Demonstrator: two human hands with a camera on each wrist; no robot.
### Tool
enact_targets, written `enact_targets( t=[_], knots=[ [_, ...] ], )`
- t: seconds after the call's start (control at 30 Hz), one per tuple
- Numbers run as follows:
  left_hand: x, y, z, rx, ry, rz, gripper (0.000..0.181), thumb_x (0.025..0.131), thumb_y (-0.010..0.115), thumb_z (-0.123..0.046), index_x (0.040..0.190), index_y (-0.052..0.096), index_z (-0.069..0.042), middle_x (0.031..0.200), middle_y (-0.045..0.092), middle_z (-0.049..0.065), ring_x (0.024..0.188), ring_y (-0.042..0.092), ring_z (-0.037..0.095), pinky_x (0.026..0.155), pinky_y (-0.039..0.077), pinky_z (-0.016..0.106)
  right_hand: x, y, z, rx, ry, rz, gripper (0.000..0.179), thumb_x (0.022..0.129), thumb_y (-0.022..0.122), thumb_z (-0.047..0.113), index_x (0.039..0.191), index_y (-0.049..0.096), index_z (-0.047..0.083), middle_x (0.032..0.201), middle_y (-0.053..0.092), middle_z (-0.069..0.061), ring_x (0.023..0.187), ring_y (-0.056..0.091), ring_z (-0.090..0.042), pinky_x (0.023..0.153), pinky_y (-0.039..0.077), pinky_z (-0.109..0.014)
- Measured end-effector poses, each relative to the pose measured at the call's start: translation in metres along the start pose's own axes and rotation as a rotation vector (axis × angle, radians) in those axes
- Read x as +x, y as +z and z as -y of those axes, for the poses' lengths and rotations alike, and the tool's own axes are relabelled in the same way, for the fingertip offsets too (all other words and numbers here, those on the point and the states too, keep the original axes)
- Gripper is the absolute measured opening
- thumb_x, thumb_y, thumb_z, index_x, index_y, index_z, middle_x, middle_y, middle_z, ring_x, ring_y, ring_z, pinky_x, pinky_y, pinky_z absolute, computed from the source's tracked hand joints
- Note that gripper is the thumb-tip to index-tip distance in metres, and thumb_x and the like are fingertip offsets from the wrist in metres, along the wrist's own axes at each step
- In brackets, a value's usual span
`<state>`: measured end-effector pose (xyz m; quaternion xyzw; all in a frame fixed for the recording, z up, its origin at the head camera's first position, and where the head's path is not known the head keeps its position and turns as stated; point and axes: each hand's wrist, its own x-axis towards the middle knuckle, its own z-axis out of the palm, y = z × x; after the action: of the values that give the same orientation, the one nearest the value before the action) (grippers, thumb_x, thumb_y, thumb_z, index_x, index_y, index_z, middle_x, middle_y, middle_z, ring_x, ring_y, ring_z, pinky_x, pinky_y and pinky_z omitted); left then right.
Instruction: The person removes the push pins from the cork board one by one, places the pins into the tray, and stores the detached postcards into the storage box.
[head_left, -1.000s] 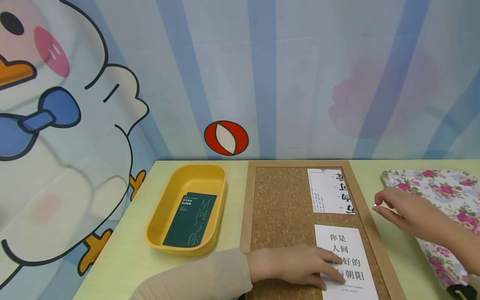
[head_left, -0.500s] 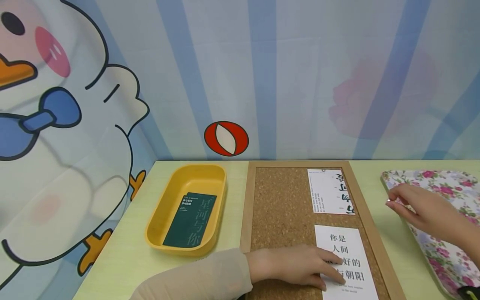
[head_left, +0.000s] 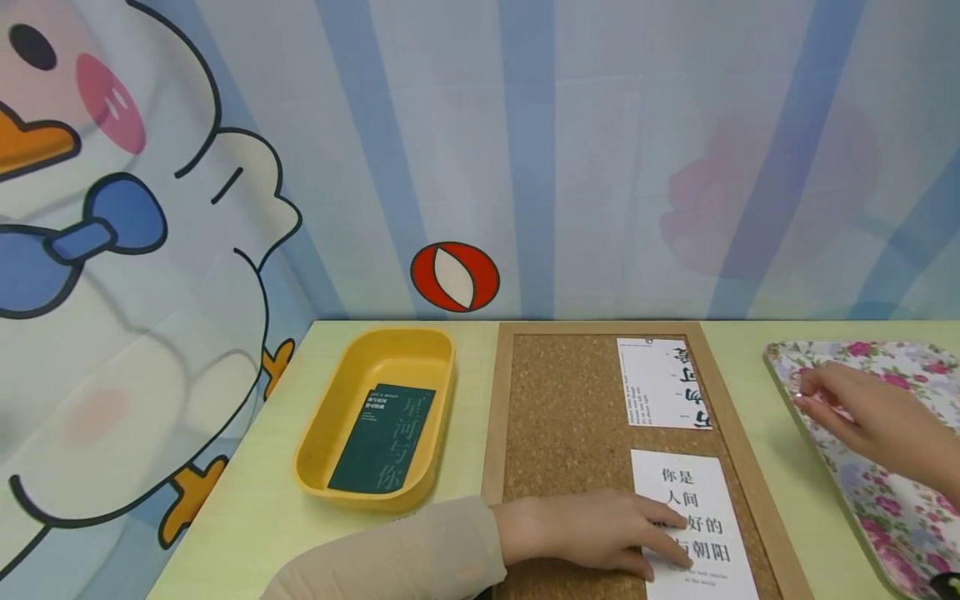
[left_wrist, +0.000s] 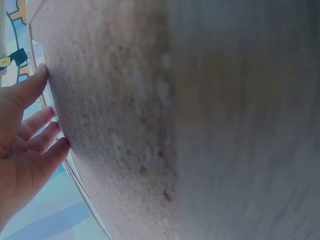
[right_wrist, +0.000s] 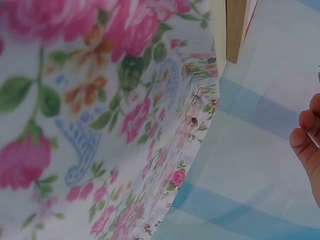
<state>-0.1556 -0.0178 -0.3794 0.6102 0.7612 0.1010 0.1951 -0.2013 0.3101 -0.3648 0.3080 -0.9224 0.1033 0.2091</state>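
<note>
The white card (head_left: 712, 533) lies flat on the right part of the cork board (head_left: 566, 417), near the person, its near end cut off by the picture. Its long axis runs away from the person, roughly along the board's right side, and its print reads upright from the person's side. The left hand (head_left: 596, 529) reaches across from the left, fingers straight and spread, their tips resting on the card.

The right hand (head_left: 870, 421) is above the flowered tray (head_left: 900, 508), thumb and forefinger pinching something tiny and pale (head_left: 798, 397), too small to tell. A second card (head_left: 663, 383) lies farther back on the board, its small lines of print running sideways. Green cards (head_left: 382, 442) lie in the yellow basin (head_left: 367, 502) left of the board.

A second ago the right hand was just beside the board's edge; it has shifted right, over the tray. The left hand and white card have stayed put.
</note>
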Motion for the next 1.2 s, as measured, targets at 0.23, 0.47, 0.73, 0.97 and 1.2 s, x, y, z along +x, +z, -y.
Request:
enact_targets(
  t=[0.23, 0.47, 0.73, 0.97, 1.2],
  knots=[
    [0.0, -0.001, 0.001, -0.009, 0.003, -0.003, 0.039, 0.093, 0.057, -0.021, 0.132, 0.055, -0.017, 0.145, 0.038, 0.003, 0.131, 0.031, 0.002, 0.099, 0.024, 0.007, -0.005, 0.001, -0.012, -0.021, 0.045, 0.021, 0.013, 0.088, 0.064, 0.013, 0.086, 0.056, 0.003, 0.069, 0.046, 0.007, 0.057, 0.033, 0.003, 0.046, 0.036, -0.022],
    [0.0, -0.002, 0.0, -0.007, 0.0, -0.001, 0.039, 0.093, 0.057, -0.021, 0.132, 0.055, -0.017, 0.144, 0.038, 0.002, 0.131, 0.031, 0.002, 0.099, 0.024, 0.007, -0.012, 0.006, -0.027, -0.041, 0.084, 0.035, 0.016, 0.091, 0.061, 0.015, 0.081, 0.054, 0.004, 0.066, 0.041, 0.007, 0.055, 0.029, 0.002, 0.046, 0.031, -0.022],
    [-0.001, -0.003, -0.001, -0.004, 0.003, 0.005, 0.039, 0.094, 0.056, -0.021, 0.132, 0.054, -0.017, 0.145, 0.037, 0.003, 0.131, 0.032, 0.002, 0.099, 0.024, 0.008, -0.018, 0.007, -0.033, -0.039, 0.179, 0.116, 0.014, 0.093, 0.057, 0.014, 0.084, 0.052, 0.006, 0.067, 0.039, 0.005, 0.054, 0.027, 0.0, 0.047, 0.027, -0.021],
    [-0.002, -0.003, -0.001, -0.002, 0.011, -0.002, 0.039, 0.093, 0.056, -0.021, 0.132, 0.054, -0.017, 0.145, 0.037, 0.003, 0.13, 0.033, 0.003, 0.099, 0.024, 0.008, -0.018, 0.007, -0.035, -0.061, 0.179, 0.13, 0.014, 0.093, 0.057, 0.015, 0.086, 0.053, 0.004, 0.068, 0.041, 0.005, 0.054, 0.026, 0.0, 0.047, 0.028, -0.022],
    [-0.002, -0.002, -0.002, 0.018, 0.017, -0.008, 0.039, 0.093, 0.057, -0.021, 0.131, 0.055, -0.017, 0.145, 0.038, 0.003, 0.131, 0.032, 0.003, 0.099, 0.023, 0.008, -0.018, 0.012, -0.046, -0.059, 0.166, 0.167, 0.017, 0.092, 0.059, 0.016, 0.087, 0.056, 0.0, 0.069, 0.045, 0.004, 0.054, 0.029, 0.0, 0.047, 0.031, -0.023]
  ],
)
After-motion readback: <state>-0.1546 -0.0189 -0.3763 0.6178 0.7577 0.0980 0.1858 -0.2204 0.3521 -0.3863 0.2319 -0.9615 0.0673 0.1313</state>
